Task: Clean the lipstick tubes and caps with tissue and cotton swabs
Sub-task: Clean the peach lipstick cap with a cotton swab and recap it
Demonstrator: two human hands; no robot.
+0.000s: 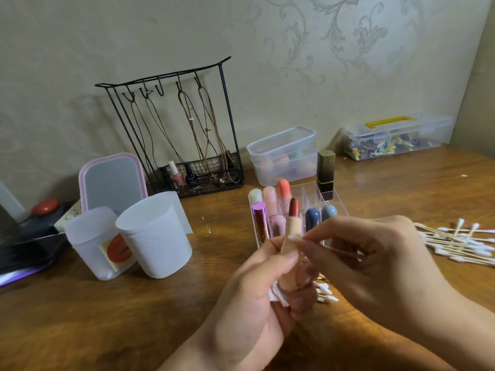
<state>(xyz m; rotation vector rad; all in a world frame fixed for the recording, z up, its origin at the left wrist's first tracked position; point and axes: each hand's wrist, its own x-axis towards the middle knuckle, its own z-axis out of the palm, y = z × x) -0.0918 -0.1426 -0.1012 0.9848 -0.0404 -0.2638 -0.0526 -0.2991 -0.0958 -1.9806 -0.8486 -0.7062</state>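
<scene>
My left hand [257, 298] grips an uncapped peach lipstick tube [290, 247] upright, its dark red bullet sticking out on top, with a bit of white tissue [277, 294] tucked in the same hand. My right hand [369, 255] pinches a cotton swab [345, 251] whose tip touches the tube's upper rim. Behind the hands a clear acrylic organizer [308, 194] holds several capped lipsticks, among them a black and gold one [325, 170].
A pile of clean cotton swabs [460, 245] lies to the right, a few swabs [325, 291] under my hands. Two white cups [152, 234], a pink mirror [112, 180], a wire jewellery rack [184, 129] and two clear boxes [284, 153] stand on the wooden table [107, 317].
</scene>
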